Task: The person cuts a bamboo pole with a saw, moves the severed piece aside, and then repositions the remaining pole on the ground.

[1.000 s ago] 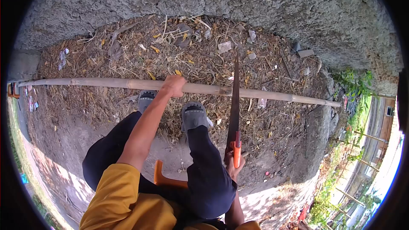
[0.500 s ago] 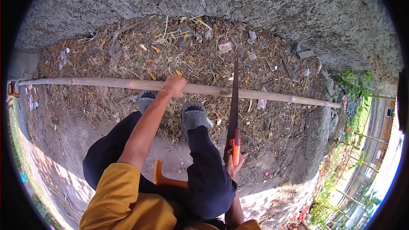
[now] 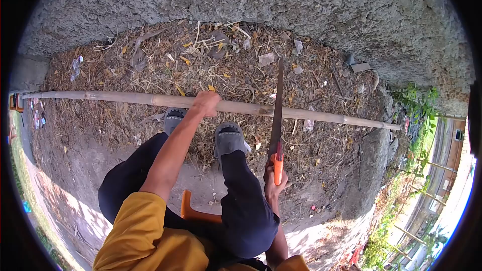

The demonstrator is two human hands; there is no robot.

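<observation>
Saw blade sits across the bamboo pole, mid-cut.
The bamboo pole [image 3: 125, 98] spans mid-frame; the left hand [image 3: 205, 103] clamps it at centre, the right hand [image 3: 273, 186] grips the saw [image 3: 277, 120] just right; the next stroke likely calls for a steady pole.

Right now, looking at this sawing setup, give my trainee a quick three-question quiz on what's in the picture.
1. True or false: the left hand rests on the bamboo pole.
2. What does the right hand hold?
A. a hammer
B. a saw by its orange handle
C. a rope
3. Fill in: the saw blade crosses the pole to the ___ of the left hand.

Key: 1 true; 2 B; 3 right.
</observation>
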